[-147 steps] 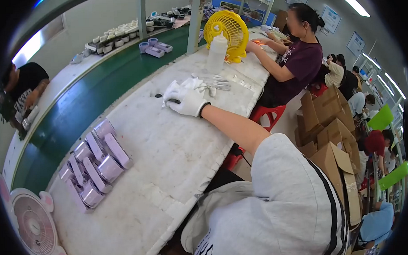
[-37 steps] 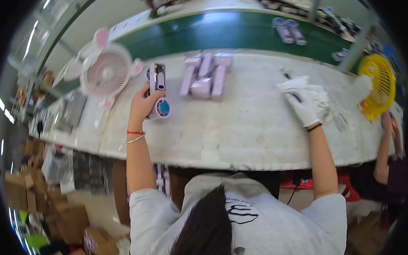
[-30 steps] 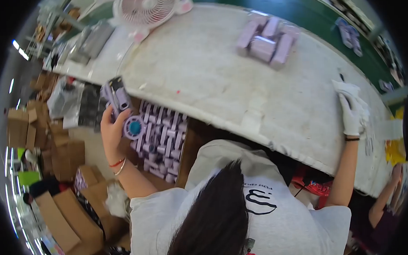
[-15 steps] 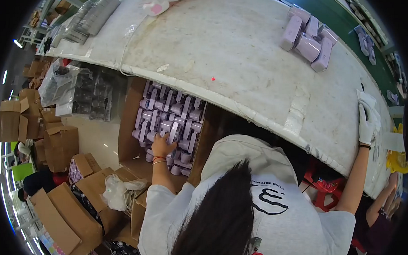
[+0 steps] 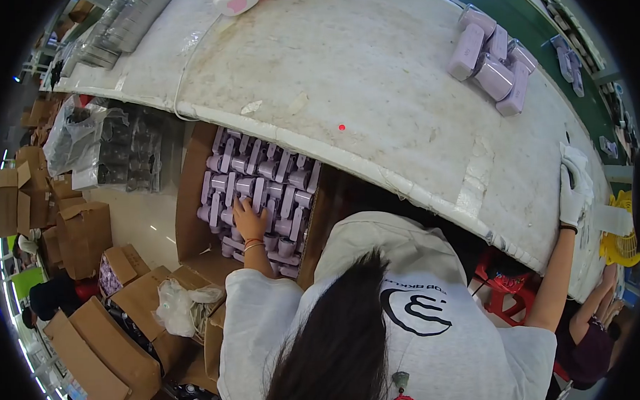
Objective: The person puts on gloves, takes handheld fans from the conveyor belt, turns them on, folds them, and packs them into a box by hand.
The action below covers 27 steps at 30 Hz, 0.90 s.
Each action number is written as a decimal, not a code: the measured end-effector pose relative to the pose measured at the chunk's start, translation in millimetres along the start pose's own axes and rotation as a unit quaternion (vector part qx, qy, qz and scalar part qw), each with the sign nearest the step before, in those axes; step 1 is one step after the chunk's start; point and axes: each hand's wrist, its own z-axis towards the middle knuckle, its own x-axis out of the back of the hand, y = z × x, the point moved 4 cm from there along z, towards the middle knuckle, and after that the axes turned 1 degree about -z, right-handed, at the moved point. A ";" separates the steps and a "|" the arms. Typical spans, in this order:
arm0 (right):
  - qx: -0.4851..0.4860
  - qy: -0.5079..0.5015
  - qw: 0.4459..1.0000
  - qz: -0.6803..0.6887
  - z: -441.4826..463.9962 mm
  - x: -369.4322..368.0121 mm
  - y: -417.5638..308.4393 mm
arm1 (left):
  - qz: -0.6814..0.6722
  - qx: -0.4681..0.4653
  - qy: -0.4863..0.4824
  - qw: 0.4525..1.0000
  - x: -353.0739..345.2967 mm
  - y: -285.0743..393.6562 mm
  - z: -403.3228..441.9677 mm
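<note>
My bare left hand [image 5: 250,221] reaches into an open carton [image 5: 196,194] under the table's edge, fingers apart on the lilac plastic housings [image 5: 245,185] packed in rows there. Each housing has a rounded cup-like part and a long flat bar. The hand partly covers those beneath it, and none appears lifted out. My right hand [image 5: 572,195], in a white glove, lies on the far right of the white worktable [image 5: 315,66] with its fingers stretched out. A crumpled white sheet or cloth [image 5: 578,164] is beside it. Several more lilac housings [image 5: 493,70] stand grouped on the table.
Stacked grey trays [image 5: 127,27] and a white paw-shaped object [image 5: 235,1] are at the table's far left. Cardboard boxes [image 5: 92,349] and wrapped dark parts [image 5: 128,154] stand on the left floor. A yellow object [image 5: 621,242] and another person [image 5: 586,342] are at right.
My left hand has shifted slightly up and left over the housings, its fingers still apart. My right hand stays on the table. The view has shifted slightly.
</note>
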 end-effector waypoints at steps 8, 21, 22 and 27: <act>0.018 0.005 0.999 -0.035 1.8 5.7 -8.4 | 0.015 0.026 0.093 0.995 24.9 29.7 -13.5; 0.010 0.062 0.994 0.090 -8.6 5.9 3.8 | -0.300 -0.318 0.236 0.868 322.5 357.6 89.1; 0.001 0.052 0.995 0.087 -9.1 8.6 0.8 | -0.333 -0.362 0.158 0.856 320.9 399.9 95.0; -0.012 0.066 0.991 0.119 -18.7 10.9 5.4 | -0.223 -0.444 -0.012 0.868 257.3 566.0 135.4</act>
